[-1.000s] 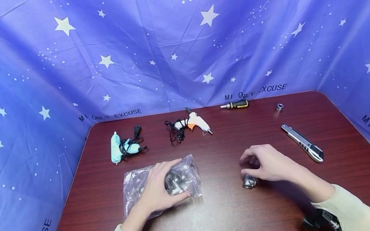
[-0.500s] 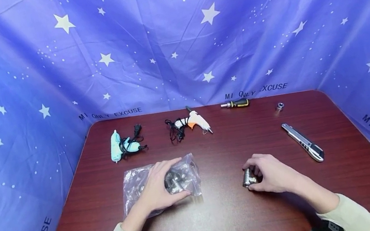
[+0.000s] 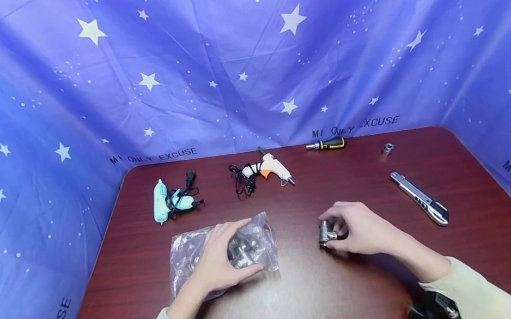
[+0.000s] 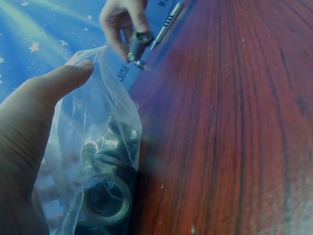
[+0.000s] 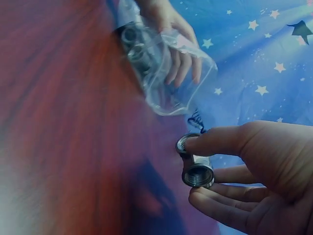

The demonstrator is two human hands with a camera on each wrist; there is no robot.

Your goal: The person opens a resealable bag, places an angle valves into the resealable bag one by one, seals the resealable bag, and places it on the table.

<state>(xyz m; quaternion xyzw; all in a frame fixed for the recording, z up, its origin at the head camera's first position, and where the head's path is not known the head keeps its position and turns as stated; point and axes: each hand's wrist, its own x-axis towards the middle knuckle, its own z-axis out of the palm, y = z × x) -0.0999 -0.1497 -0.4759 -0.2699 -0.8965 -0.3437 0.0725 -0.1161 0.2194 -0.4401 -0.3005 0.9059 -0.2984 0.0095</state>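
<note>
A clear plastic bag (image 3: 186, 258) of several metal fittings lies on the dark red table (image 3: 306, 300). My left hand (image 3: 218, 261) lies flat on top of it, fingers stretched over the fittings and thumb along the near edge. In the left wrist view the bag (image 4: 105, 161) shows ring-shaped parts under my palm (image 4: 29, 127). My right hand (image 3: 352, 230) pinches a short threaded metal fitting (image 3: 327, 235) between thumb and fingers, a little above the table, right of the bag. The right wrist view shows the fitting (image 5: 195, 166) with its open threaded end facing out.
Along the far edge lie a mint glue gun (image 3: 165, 203), a white and orange glue gun (image 3: 264, 170), a black and yellow screwdriver (image 3: 327, 144) and a small metal socket (image 3: 388, 148). A utility knife (image 3: 420, 198) lies at the right. Blue starred cloth surrounds the table.
My right hand came down on the fitting, gripped it, then lifted it and carried it left toward the bag. The left hand and bag have stayed put.
</note>
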